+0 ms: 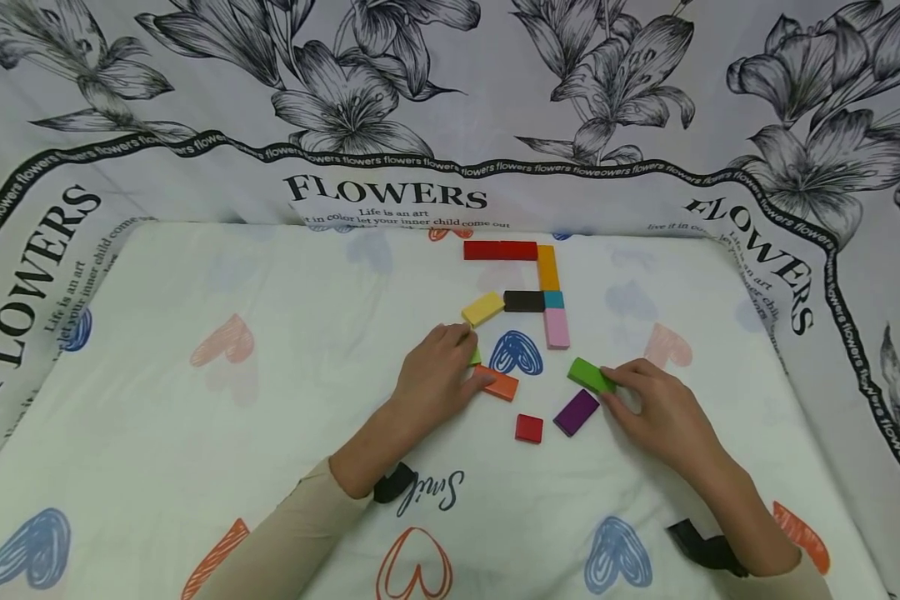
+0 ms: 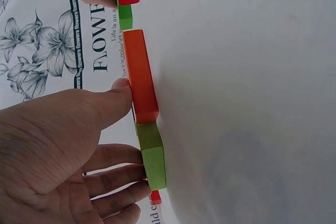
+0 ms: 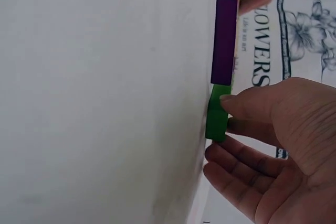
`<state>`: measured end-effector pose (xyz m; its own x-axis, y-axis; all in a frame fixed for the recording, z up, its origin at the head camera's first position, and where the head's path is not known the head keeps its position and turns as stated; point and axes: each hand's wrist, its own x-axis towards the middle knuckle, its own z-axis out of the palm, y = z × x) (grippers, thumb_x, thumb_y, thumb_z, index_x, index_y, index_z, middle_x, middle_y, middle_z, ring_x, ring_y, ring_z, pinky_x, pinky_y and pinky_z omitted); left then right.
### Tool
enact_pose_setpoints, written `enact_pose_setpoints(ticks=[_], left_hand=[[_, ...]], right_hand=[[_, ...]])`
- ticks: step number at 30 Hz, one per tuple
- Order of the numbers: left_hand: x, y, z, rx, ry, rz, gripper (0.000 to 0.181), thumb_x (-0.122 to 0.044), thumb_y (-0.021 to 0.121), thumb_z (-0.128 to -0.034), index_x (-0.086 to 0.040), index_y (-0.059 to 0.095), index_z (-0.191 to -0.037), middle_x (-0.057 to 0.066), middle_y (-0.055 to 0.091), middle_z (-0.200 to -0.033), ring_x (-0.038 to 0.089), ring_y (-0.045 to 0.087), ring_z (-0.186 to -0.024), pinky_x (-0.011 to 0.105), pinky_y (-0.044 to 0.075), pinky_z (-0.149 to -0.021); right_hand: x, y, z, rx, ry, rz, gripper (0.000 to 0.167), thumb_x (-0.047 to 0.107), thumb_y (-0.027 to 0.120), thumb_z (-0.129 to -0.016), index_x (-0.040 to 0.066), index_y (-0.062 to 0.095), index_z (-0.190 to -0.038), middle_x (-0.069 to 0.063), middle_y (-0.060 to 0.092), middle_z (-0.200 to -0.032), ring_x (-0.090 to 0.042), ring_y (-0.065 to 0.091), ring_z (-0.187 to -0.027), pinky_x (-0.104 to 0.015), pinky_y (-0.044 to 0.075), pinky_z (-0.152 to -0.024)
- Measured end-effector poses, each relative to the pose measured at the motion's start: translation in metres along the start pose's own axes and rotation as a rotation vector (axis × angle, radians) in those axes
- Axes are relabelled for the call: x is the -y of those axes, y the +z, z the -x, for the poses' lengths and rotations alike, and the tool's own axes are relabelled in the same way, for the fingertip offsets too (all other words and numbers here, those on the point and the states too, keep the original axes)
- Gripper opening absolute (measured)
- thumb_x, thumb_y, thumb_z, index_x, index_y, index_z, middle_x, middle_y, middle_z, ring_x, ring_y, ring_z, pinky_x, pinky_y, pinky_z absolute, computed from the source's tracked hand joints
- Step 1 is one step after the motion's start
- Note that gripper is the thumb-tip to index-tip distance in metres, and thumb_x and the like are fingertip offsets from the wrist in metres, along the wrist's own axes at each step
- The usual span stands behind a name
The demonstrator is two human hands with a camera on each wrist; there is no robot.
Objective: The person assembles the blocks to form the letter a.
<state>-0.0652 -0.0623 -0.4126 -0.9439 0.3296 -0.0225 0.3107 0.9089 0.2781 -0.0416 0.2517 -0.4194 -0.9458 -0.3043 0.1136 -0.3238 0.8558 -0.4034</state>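
Observation:
My left hand (image 1: 437, 367) lies over a light green block (image 2: 154, 166). Its thumb touches an orange block (image 1: 499, 384), and its outstretched fingers touch the light green one, which the hand mostly hides in the head view. The two blocks meet end to end at an angle. My right hand (image 1: 663, 408) pinches a green block (image 1: 589, 376) at its right end between thumb and fingers. Just below that block, a purple block (image 1: 576, 412) lies slanted, close to its corner. A small red block (image 1: 528, 428) sits between the orange and purple ones, apart from both.
Farther back, a long red block (image 1: 499, 250), an amber block (image 1: 547, 267), a small teal block (image 1: 553, 299), a pink block (image 1: 557, 328), a black block (image 1: 523, 301) and a yellow block (image 1: 483, 309) form a joined angular line on the heart-printed cloth (image 1: 330, 333).

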Motion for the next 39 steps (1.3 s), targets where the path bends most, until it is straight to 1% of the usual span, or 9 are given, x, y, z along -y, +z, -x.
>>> enact_pose_setpoints(ticks=[7,9,14,17,22,28,31,37,39], left_hand=[[-0.001,0.000,-0.001,0.010,0.001,-0.003,0.064,-0.049,0.078,-0.0933,-0.009,0.067,-0.141,0.012,0.063,-0.148,0.027,0.061,-0.133,0.037,0.060,-0.106],[-0.001,0.000,0.000,0.012,-0.001,-0.003,0.064,-0.049,0.078,-0.0934,-0.009,0.066,-0.141,0.012,0.063,-0.149,0.027,0.061,-0.133,0.037,0.060,-0.106],[0.000,0.001,0.000,0.008,-0.006,0.004,0.062,-0.048,0.078,-0.0937,-0.009,0.067,-0.140,0.012,0.063,-0.148,0.027,0.061,-0.133,0.038,0.060,-0.106],[0.000,0.002,0.000,0.004,-0.009,0.001,0.061,-0.048,0.078,-0.0940,-0.009,0.068,-0.139,0.011,0.063,-0.148,0.027,0.060,-0.133,0.038,0.060,-0.107],[0.000,0.002,0.001,0.002,-0.011,0.001,0.060,-0.048,0.078,-0.0943,-0.009,0.068,-0.139,0.012,0.063,-0.148,0.027,0.060,-0.134,0.038,0.059,-0.107],[0.000,0.002,0.001,0.008,-0.016,0.002,0.060,-0.048,0.078,-0.0942,-0.009,0.068,-0.139,0.012,0.063,-0.148,0.027,0.060,-0.134,0.038,0.059,-0.108],[0.000,0.002,0.001,0.006,-0.015,0.005,0.061,-0.048,0.078,-0.0942,-0.009,0.068,-0.140,0.012,0.063,-0.148,0.027,0.060,-0.134,0.038,0.059,-0.108],[0.000,0.001,0.001,0.001,-0.009,0.005,0.061,-0.048,0.078,-0.0941,-0.009,0.067,-0.140,0.011,0.062,-0.149,0.027,0.059,-0.136,0.038,0.059,-0.108],[0.000,0.001,0.000,0.006,-0.007,0.004,0.061,-0.048,0.078,-0.0941,-0.009,0.067,-0.140,0.011,0.062,-0.149,0.027,0.059,-0.135,0.038,0.058,-0.109]], right_hand=[[0.007,0.001,0.007,-0.059,-0.011,0.014,0.045,0.011,0.083,-0.088,0.002,0.073,-0.131,-0.014,0.070,-0.122,-0.032,0.070,-0.109,-0.055,0.062,-0.086],[0.010,0.000,0.009,-0.078,-0.019,0.011,0.044,0.010,0.084,-0.087,0.003,0.074,-0.130,-0.012,0.070,-0.121,-0.031,0.069,-0.108,-0.054,0.062,-0.085],[0.021,-0.001,0.012,-0.104,-0.047,0.012,0.040,0.011,0.087,-0.086,0.005,0.077,-0.124,-0.007,0.070,-0.113,-0.022,0.067,-0.099,-0.047,0.062,-0.078],[0.026,0.000,0.013,-0.096,-0.054,0.013,0.038,0.012,0.087,-0.085,0.007,0.078,-0.122,-0.005,0.070,-0.110,-0.020,0.066,-0.098,-0.045,0.062,-0.078],[0.031,0.006,0.016,-0.073,-0.071,0.008,0.038,0.013,0.087,-0.085,0.006,0.078,-0.122,-0.005,0.071,-0.113,-0.022,0.068,-0.104,-0.046,0.064,-0.082],[0.034,0.012,0.019,-0.057,-0.107,0.003,0.039,0.011,0.088,-0.084,0.006,0.078,-0.122,-0.005,0.072,-0.117,-0.024,0.069,-0.112,-0.045,0.065,-0.086],[0.035,0.013,0.019,-0.042,-0.119,0.007,0.039,0.010,0.087,-0.085,0.007,0.079,-0.123,-0.006,0.072,-0.121,-0.026,0.069,-0.116,-0.045,0.065,-0.090],[0.032,0.013,0.019,-0.010,-0.184,0.011,0.039,0.003,0.083,-0.085,0.008,0.078,-0.124,-0.005,0.072,-0.128,-0.026,0.068,-0.123,-0.047,0.061,-0.099],[0.032,0.013,0.019,0.010,-0.193,0.014,0.040,0.002,0.081,-0.086,0.009,0.078,-0.126,-0.005,0.072,-0.130,-0.027,0.068,-0.125,-0.048,0.060,-0.102]])
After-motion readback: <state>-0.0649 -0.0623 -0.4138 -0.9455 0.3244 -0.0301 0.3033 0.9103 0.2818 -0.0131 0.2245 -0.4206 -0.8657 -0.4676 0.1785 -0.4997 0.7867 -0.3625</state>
